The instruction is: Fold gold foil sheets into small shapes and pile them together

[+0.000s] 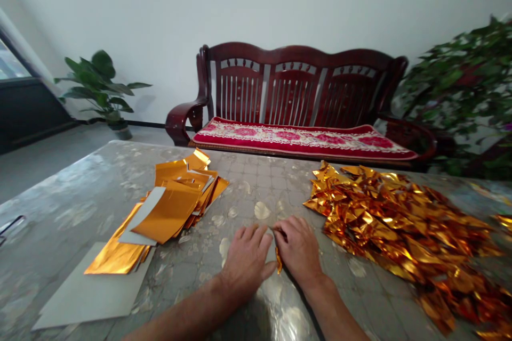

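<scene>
My left hand (246,258) and my right hand (298,250) rest side by side on the table, fingers curled down over a small piece of gold foil paper (278,261). Only a thin orange sliver of it shows between the hands. A fanned stack of flat gold foil sheets (172,208) lies to the left of my hands. A large heap of folded, crinkled gold foil pieces (400,218) spreads out on the right.
The table (80,197) has a glossy patterned grey cover. A grey card sheet (90,293) lies at the front left. Behind the table stand a dark wooden bench with a red cushion (300,136), a potted plant (102,85) and a leafy bush (468,85).
</scene>
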### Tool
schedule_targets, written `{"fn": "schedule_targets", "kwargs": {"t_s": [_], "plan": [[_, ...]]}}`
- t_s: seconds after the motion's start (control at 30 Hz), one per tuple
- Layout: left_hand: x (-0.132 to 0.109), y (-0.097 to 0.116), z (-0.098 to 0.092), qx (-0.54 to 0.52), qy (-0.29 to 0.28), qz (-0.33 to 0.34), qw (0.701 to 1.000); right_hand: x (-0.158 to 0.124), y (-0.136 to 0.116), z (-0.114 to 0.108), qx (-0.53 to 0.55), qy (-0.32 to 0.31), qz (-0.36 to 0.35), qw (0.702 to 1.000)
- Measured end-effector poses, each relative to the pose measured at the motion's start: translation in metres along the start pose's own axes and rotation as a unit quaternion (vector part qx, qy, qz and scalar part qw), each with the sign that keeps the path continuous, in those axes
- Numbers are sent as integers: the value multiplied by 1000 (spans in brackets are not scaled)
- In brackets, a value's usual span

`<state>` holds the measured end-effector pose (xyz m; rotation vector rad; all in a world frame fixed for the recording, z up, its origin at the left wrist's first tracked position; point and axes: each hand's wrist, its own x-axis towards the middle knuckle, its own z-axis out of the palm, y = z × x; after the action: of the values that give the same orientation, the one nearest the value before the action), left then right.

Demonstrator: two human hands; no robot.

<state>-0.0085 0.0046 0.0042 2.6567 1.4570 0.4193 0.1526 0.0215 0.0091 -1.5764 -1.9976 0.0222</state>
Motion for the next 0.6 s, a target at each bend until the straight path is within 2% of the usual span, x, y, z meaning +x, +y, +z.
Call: {"fn": "schedule_targets", "kwargs": {"t_s": [0.23,0.6], "plan": [[1,-3,1,10,-6,6,1000,-4,0,0,-29,32,-58,997],[1,-3,4,12,2,18,1000,-6,-5,-3,-70,25,-68,995]]}}
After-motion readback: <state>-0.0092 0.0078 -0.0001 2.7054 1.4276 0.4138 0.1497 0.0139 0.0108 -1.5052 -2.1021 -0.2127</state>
